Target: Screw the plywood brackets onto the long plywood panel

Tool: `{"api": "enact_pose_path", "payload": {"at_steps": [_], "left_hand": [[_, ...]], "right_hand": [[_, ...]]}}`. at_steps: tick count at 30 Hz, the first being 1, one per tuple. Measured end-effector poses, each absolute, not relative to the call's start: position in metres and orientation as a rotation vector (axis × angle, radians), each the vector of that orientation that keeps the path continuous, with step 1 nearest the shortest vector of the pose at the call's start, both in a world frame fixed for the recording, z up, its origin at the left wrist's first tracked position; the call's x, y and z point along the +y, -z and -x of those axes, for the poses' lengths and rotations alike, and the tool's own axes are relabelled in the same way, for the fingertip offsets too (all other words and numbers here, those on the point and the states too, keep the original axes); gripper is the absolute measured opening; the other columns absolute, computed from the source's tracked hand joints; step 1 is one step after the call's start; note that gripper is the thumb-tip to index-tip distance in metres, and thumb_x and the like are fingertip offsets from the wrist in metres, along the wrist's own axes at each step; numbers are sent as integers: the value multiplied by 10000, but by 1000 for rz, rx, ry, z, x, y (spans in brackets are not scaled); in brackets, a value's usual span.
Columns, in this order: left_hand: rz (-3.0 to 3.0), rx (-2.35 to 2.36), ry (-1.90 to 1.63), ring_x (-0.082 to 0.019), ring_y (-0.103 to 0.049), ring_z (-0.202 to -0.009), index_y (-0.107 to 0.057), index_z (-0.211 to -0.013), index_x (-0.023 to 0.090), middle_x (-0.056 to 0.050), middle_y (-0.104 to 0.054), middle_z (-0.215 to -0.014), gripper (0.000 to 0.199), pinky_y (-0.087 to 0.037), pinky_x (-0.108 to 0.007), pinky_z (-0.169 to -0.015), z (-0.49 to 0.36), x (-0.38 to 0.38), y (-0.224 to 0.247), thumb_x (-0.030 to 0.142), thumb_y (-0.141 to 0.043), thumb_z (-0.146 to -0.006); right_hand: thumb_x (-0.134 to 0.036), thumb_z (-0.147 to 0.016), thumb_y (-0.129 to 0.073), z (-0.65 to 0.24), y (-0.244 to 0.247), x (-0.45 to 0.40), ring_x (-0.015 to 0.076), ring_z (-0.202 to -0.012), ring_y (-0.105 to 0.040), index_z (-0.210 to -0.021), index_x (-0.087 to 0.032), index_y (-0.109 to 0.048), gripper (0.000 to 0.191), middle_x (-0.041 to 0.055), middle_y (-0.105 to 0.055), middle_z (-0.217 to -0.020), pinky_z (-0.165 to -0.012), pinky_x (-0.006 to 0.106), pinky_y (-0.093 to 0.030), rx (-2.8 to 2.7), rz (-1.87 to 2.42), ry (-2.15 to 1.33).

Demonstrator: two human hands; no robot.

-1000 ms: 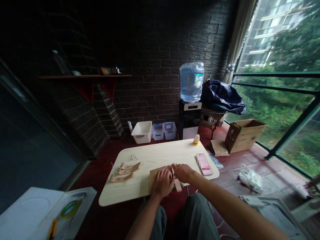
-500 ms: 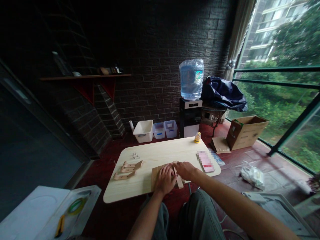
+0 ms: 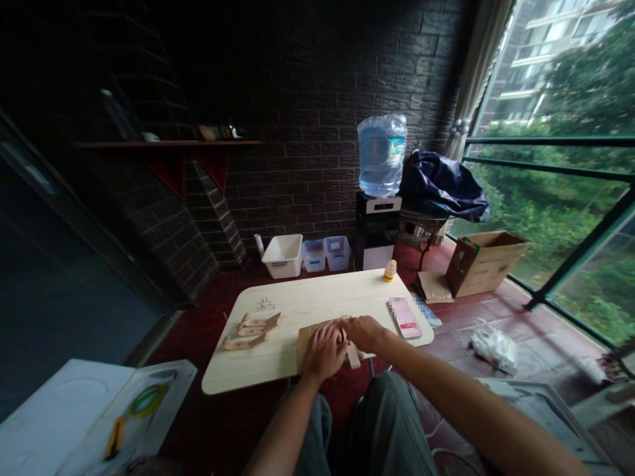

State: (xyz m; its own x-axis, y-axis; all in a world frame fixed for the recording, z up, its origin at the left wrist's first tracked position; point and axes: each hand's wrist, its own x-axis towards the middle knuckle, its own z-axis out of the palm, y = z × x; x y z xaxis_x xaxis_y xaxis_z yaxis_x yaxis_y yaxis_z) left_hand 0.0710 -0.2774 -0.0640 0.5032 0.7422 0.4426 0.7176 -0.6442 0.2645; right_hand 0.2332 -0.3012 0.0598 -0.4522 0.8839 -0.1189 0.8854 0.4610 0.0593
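Observation:
My left hand (image 3: 325, 349) lies over a flat brown board (image 3: 304, 342) at the table's near edge, fingers stretched out and pressing on it. Right beside it, my right hand (image 3: 366, 332) is closed, its fingers bent down by the left fingertips; what they grip is hidden. A light wooden strip (image 3: 353, 357) sticks out below the right hand, at the board's right side. Several curved wooden pieces with holes (image 3: 248, 335) lie on the left of the table, and small metal hooks (image 3: 266, 303) are behind them.
The pale table (image 3: 317, 301) also bears a pink phone-like item (image 3: 404, 317) and a small yellow-capped bottle (image 3: 389, 271). An open case (image 3: 143, 423) with a yellow cutter is at lower left. Behind stand plastic bins (image 3: 282, 256), a water dispenser (image 3: 380, 228) and a cardboard box (image 3: 483, 264).
The view has shifted slightly. Both hands stay at the board in nearly the same pose, and the things on the table keep their places.

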Motion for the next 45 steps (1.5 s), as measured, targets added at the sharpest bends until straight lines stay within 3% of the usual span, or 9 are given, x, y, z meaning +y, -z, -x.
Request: {"api": "enact_pose_path", "payload": {"at_steps": [7,12,17,25,31,38,45], "left_hand": [[-2692,1274,-839,-243,-418,-1392,-593,-980,251,-55,-552,-1420,118,-330,-492,-1166,-70,-275,64,316,-502,-942],[-2683,1309,-816,-256,-440,-1374,-587,-943,243,-71,-592,-1361,94,-335,-493,-1163,-70,-276,63,307,-519,-930],[-2685,1312,-828,-256,-441,-1374,-595,-963,245,-72,-590,-1366,110,-341,-496,-1159,-71,-275,62,317,-516,-934],[-2684,1284,-862,-234,-436,-1379,-598,-1009,245,-58,-559,-1413,129,-341,-478,-1165,-70,-273,63,280,-496,-940],[-2671,1323,-810,-246,-435,-1375,-609,-978,238,-69,-604,-1343,129,-327,-483,-1168,-71,-274,62,284,-495,-941],[-2626,1314,-755,-229,-405,-1398,-596,-1015,247,-47,-550,-1423,131,-306,-459,-1184,-71,-272,60,296,-507,-933],[-2586,1360,-663,-235,-393,-1401,-599,-948,248,-47,-558,-1410,97,-299,-454,-1177,-74,-270,59,304,-525,-919]], "right_hand": [[-279,-951,-517,-237,-55,-298,270,-960,-715,-1207,-121,-575,306,184,-716,-1066,-743,347,-570,2500,-1668,8],[-226,-922,-527,-236,-59,-298,243,-1011,-693,-1277,-141,-517,365,165,-673,-1197,-802,347,-565,2627,-1551,67],[-158,-914,-522,-231,-56,-292,233,-997,-696,-1264,-148,-530,350,143,-687,-1166,-791,321,-559,2563,-1561,28],[-258,-944,-499,-233,-57,-294,261,-946,-702,-1237,-139,-551,321,165,-689,-1127,-754,355,-567,2535,-1642,41],[-176,-904,-541,-231,-62,-295,227,-1051,-677,-1283,-194,-530,379,122,-672,-1207,-835,322,-545,2578,-1606,129],[-273,-951,-511,-232,-55,-293,236,-947,-707,-1202,-168,-554,276,144,-703,-1099,-757,324,-553,2489,-1735,98],[-286,-926,-523,-234,-55,-289,249,-982,-706,-1238,-132,-534,348,162,-704,-1130,-781,348,-562,2531,-1657,110]]}}
